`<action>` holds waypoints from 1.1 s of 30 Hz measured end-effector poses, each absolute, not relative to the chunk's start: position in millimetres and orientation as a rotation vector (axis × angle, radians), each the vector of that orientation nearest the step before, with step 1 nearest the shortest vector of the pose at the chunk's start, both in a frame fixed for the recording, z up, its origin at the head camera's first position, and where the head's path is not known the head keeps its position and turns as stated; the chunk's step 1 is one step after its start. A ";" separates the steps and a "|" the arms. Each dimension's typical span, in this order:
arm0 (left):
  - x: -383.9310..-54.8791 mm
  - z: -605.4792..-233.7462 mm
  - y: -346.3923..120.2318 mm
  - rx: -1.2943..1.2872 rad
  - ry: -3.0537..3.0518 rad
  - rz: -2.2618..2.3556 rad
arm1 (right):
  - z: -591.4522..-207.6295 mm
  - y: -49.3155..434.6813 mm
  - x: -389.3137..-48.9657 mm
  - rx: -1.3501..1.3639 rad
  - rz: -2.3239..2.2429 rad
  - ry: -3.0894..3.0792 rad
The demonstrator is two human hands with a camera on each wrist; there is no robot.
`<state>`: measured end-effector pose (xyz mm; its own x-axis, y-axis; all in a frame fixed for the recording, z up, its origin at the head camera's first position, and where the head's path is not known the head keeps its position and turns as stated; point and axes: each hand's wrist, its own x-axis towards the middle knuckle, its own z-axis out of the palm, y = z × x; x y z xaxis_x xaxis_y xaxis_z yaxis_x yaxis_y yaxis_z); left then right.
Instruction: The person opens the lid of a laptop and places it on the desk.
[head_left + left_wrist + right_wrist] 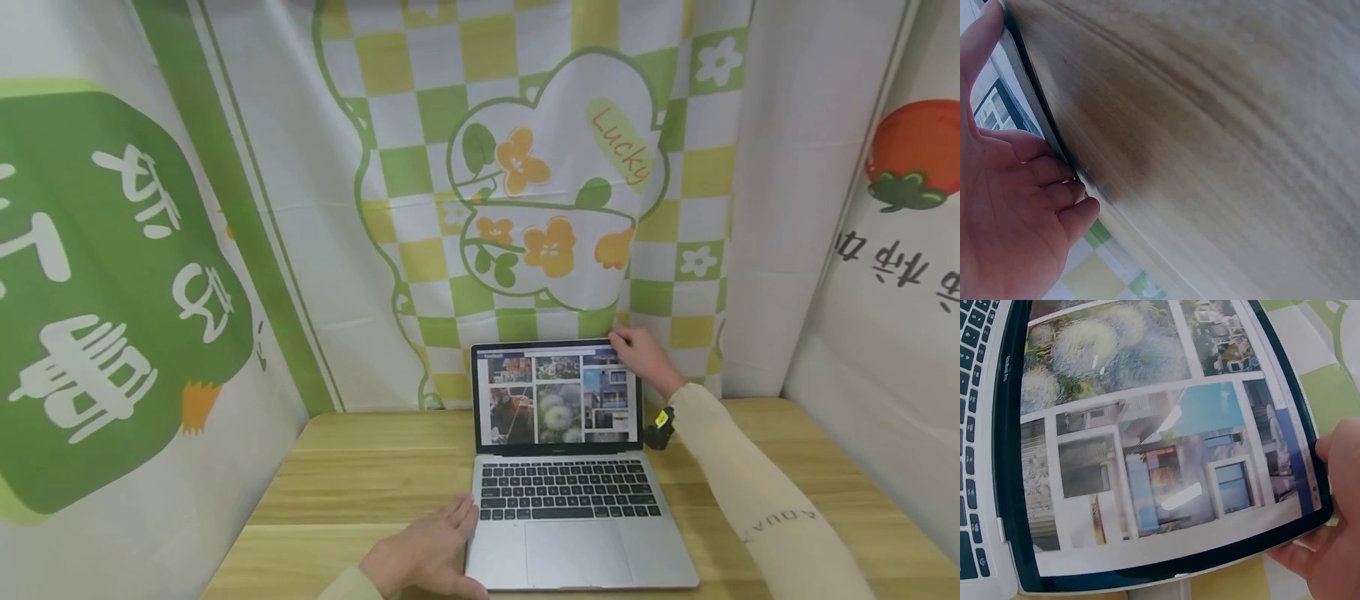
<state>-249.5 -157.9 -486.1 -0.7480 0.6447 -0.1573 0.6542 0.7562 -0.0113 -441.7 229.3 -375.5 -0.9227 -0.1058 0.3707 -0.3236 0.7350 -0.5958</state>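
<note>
A silver laptop [576, 554] with black keys stands unfolded on the wooden table, its lit screen [558, 400] showing a page of photos. At the base's left side my left hand [431, 546] lies with fingertips touching the edge and the thumb by the front corner. The left wrist view shows these fingers [1054, 181] against the laptop's thin side, slightly bent. My right hand [647, 357] pinches the lid's upper right corner. Seen from the right wrist, the thumb [1338, 450] is at the screen's border and the other fingers reach behind the lid.
The wooden table [360, 475] extends on both sides of the laptop. Behind it hangs a green and yellow checked cloth [420, 208] with flowers. Printed white cloths enclose the left and right sides. A black device [660, 429] is strapped to the right wrist.
</note>
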 end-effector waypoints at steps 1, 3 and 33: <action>-249.4 -486.6 -157.6 1.043 2.808 -0.095 | -375.1 229.2 -441.5 0.330 0.974 -2.631; -249.0 -487.4 -156.9 1.038 2.809 -0.079 | -374.3 229.2 -441.1 0.314 0.958 -2.649; -252.4 -488.8 -156.3 0.997 2.781 -0.041 | -378.7 249.3 -448.4 0.174 0.907 -2.702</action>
